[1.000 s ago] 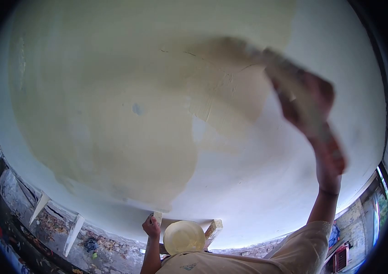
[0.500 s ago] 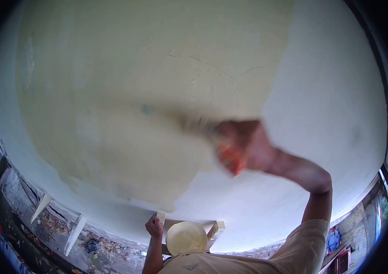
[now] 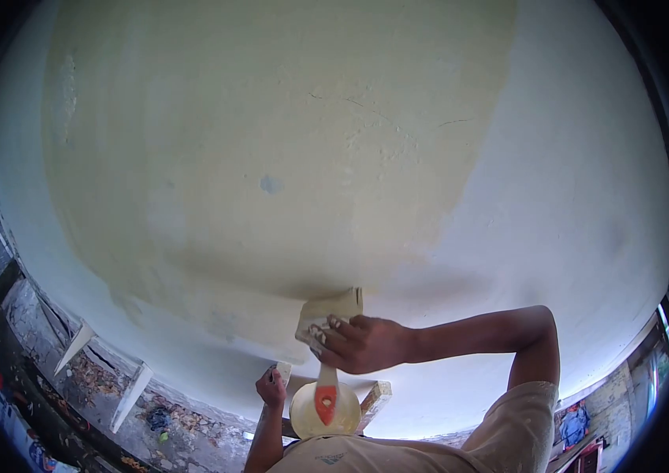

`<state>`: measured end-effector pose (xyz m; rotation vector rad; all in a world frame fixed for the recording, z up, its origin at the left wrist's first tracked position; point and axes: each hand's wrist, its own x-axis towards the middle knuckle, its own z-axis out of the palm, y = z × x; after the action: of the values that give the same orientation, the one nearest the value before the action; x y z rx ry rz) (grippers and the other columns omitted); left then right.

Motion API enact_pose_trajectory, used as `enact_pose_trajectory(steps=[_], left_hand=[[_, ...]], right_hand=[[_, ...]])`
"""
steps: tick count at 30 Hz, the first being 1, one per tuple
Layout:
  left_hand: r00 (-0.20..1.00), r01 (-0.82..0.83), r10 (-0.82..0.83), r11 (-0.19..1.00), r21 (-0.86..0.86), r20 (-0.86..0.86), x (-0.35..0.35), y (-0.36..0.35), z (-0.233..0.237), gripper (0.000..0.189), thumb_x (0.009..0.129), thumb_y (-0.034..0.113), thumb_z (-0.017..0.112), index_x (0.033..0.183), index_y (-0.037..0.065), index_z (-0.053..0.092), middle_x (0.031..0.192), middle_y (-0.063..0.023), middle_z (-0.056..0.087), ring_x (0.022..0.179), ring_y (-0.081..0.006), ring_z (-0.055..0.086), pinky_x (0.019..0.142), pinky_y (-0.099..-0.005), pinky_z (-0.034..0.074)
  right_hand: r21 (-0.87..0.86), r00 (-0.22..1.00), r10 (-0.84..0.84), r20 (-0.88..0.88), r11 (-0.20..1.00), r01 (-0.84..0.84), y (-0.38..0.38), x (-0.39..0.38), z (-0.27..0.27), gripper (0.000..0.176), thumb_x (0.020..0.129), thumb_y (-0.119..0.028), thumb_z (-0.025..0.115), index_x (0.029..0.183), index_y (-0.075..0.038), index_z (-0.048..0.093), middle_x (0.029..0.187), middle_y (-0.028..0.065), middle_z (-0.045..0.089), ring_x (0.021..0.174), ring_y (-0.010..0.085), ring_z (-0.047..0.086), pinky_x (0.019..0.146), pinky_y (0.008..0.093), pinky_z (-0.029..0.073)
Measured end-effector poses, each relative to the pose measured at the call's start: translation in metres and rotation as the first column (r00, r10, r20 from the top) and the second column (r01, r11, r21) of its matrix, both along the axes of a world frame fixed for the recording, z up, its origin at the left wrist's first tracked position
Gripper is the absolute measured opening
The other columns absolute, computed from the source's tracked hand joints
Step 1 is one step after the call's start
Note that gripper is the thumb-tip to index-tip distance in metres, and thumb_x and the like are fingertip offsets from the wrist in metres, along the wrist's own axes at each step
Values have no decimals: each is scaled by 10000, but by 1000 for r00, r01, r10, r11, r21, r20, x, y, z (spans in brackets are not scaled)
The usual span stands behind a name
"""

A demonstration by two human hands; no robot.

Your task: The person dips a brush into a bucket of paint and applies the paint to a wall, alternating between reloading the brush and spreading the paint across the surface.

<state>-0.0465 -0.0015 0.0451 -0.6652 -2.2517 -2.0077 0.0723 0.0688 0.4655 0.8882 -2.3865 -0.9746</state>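
Note:
My right hand (image 3: 358, 343) is closed around a wide paintbrush (image 3: 336, 304) near its ferrule. The bristles point up against the wall, and the white handle with its orange end hangs down. Pale yellow paint covers a broad patch of the wall (image 3: 224, 142), with whiter surface to the right and below. Low at the centre, my left hand (image 3: 271, 387) is closed on the end of a pale wooden post (image 3: 283, 370). Between the arms is a round, pale yellow bucket (image 3: 348, 411), partly hidden by the brush handle and my shirt.
Another wooden piece (image 3: 376, 399) juts out right of the bucket. White slanted supports (image 3: 130, 398) stand at lower left above ground strewn with leaves and rubble (image 3: 181, 426). A blue bundle (image 3: 574, 426) lies at lower right. Thin cracks and a grey spot (image 3: 271, 184) mark the wall.
My right hand has swung down and left with the brush, from mid-wall to just above the bucket; the brush now points upward. My left hand keeps its grip. The view has shifted slightly.

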Motion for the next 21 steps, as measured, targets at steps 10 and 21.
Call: enact_pose_trajectory(steps=[10, 21], left_hand=[[999, -24, 25, 999, 26, -44, 2, -2, 12, 382, 864, 351, 434, 739, 34, 606, 620, -178, 575, 607, -378, 589, 534, -417, 453], [968, -157, 158, 987, 23, -195, -6, 16, -45, 334, 854, 294, 451, 729, 23, 600, 633, -178, 579, 595, -368, 581, 541, -412, 449]], right_hand=[[153, 731, 139, -668, 987, -47, -2, -36, 193, 252, 721, -93, 580, 962, -33, 535, 811, 126, 611, 702, 218, 649, 464, 275, 496], [52, 987, 27, -157, 998, -19, -12, -31, 13, 253, 832, -212, 536, 1027, -51, 530, 865, 69, 621, 720, 196, 647, 549, 268, 522]])
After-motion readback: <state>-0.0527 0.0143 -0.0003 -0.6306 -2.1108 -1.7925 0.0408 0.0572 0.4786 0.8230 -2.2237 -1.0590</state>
